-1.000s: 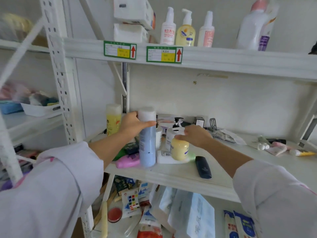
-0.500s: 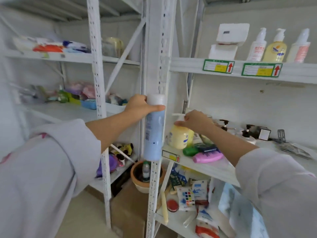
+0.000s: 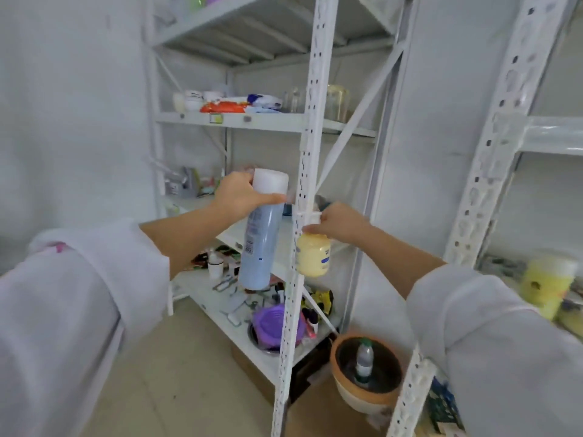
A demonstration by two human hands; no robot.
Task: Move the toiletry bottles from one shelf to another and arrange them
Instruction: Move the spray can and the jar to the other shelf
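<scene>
Head view: two bottles are held up in the air in front of a white metal shelving unit (image 3: 310,171). The left hand (image 3: 241,197) is curled round the upper part of a tall blue bottle (image 3: 262,244) just below its white cap, and the bottle hangs nearly upright, tilted slightly with its base toward the left. The right hand (image 3: 339,223) is closed on the white pump top of a small yellow bottle (image 3: 314,258), which hangs below the fingers just right of the unit's perforated front post. The two bottles are near each other, with that post seen between them, and neither is resting on any shelf. Both forearms are bare, with pale sleeves pushed back. Behind the bottles a middle shelf (image 3: 284,234) is seen, largely bare at its near edge. On the shelf below, a purple lid (image 3: 274,323), small tools and other blurred items are scattered. On the floor to the right, a brown bowl (image 3: 366,389) is seen with a small bottle (image 3: 364,361) standing inside it. At the far right, a yellow container (image 3: 545,282) stands on a second shelving unit, blurred.
</scene>
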